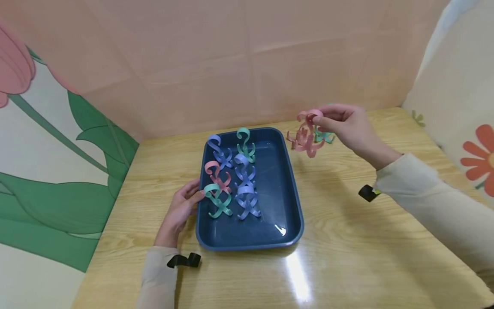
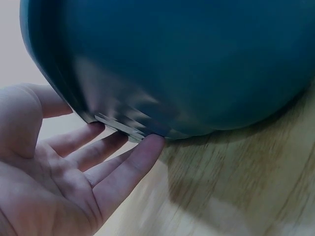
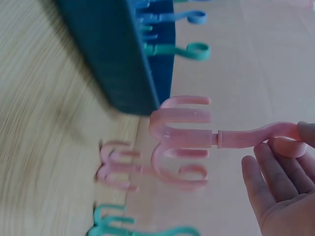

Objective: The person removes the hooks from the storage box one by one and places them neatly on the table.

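My right hand (image 1: 347,126) pinches the curled top of a pink four-pronged hanging hook (image 3: 187,132), holding it above the table to the right of the tray, prongs downward. Behind it on the table stand another pink hook (image 3: 118,167) and a green hook (image 3: 110,221). My left hand (image 1: 183,206) holds the left side of the dark blue tray (image 1: 274,193), thumb at the rim and fingers against the outer wall (image 2: 162,88). Inside the tray, several purple, green and pink hooks stand in two columns, among them a purple hook (image 1: 247,204) and a green hook (image 1: 220,204).
The wooden table (image 1: 339,240) meets a pinkish cloth backdrop (image 1: 185,77) behind the tray. Flower-patterned panels (image 1: 50,171) flank it on the left and right. Black straps (image 1: 185,260) are on both wrists.
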The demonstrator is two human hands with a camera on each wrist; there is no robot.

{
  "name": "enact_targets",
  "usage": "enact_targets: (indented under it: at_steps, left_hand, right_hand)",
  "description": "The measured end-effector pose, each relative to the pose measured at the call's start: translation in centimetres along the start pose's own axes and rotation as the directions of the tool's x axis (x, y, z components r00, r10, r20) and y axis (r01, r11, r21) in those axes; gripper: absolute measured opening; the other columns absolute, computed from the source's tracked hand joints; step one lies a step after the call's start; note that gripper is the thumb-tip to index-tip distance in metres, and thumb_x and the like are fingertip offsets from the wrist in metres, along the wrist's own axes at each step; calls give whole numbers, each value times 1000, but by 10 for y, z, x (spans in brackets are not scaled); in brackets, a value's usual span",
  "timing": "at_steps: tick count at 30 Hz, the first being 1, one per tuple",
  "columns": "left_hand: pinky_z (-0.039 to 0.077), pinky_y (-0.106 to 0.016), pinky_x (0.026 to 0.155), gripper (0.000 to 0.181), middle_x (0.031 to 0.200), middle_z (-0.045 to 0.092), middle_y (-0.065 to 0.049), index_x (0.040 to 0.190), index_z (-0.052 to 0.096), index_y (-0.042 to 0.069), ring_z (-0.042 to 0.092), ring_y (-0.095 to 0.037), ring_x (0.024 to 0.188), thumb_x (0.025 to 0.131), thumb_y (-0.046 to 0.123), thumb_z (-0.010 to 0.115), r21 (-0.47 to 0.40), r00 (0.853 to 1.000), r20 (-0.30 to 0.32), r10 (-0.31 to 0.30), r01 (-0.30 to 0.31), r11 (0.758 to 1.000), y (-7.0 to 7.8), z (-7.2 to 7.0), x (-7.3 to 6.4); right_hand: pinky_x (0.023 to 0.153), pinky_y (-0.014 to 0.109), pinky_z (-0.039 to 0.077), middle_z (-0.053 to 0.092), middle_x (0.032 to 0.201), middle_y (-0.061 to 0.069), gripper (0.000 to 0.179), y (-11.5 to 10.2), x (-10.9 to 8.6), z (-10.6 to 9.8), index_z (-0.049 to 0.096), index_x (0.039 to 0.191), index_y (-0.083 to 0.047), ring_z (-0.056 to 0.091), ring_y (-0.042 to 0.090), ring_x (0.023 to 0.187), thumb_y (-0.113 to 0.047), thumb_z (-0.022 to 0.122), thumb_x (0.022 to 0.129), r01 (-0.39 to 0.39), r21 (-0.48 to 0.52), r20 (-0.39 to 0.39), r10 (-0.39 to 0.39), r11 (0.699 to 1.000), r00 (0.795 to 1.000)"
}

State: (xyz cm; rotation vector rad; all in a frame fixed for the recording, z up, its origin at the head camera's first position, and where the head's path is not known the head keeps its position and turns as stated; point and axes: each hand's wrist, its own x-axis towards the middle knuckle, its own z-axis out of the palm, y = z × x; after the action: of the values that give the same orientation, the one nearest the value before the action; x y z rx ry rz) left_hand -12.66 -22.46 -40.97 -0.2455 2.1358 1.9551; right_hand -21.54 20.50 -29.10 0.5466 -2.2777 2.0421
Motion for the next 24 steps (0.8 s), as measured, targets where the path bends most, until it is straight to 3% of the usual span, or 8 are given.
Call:
enact_targets:
  at_steps: [4, 10, 14, 24]
  left_hand:
    - [52, -43, 75, 43, 132, 51, -4, 133, 49, 19, 57, -26, 108, 91, 18, 59, -8, 1000, 0, 0, 0, 1000, 0, 0, -1]
    - [52, -42, 75, 44, 133, 50, -6, 134, 48, 19, 57, -25, 107, 91, 19, 59, -4, 1000, 7, -4, 4, 1000, 0, 1, -2]
    - [52, -42, 75, 44, 134, 50, -6, 134, 47, 18, 56, -25, 107, 92, 19, 58, -1, 1000, 13, 0, 0, 1000, 1, 1, -3]
    - [52, -43, 76, 44, 135, 49, -6, 136, 46, 18, 57, -22, 106, 93, 17, 57, -16, 1000, 8, -10, 10, 1000, 2, 0, -6]
  right_hand:
    - [77, 29, 50, 67, 105, 12, 36, 7, -3, -18, 60, 115, 8, 66, 20, 92, -8, 68, 83, -31, 44, -36, 33, 999, 999]
    - [75, 26, 51, 67, 106, 11, 37, 15, -8, -43, 60, 114, 8, 64, 18, 95, -11, 68, 84, -45, -17, -91, 43, 999, 995]
    - [75, 25, 51, 68, 105, 10, 37, 21, -8, -60, 60, 114, 8, 64, 16, 95, -10, 68, 83, -60, -3, -131, 59, 998, 990]
    - [70, 22, 52, 70, 100, 6, 35, 37, -4, -99, 62, 113, 5, 66, 12, 90, -6, 70, 81, -131, 189, -198, 168, 973, 966]
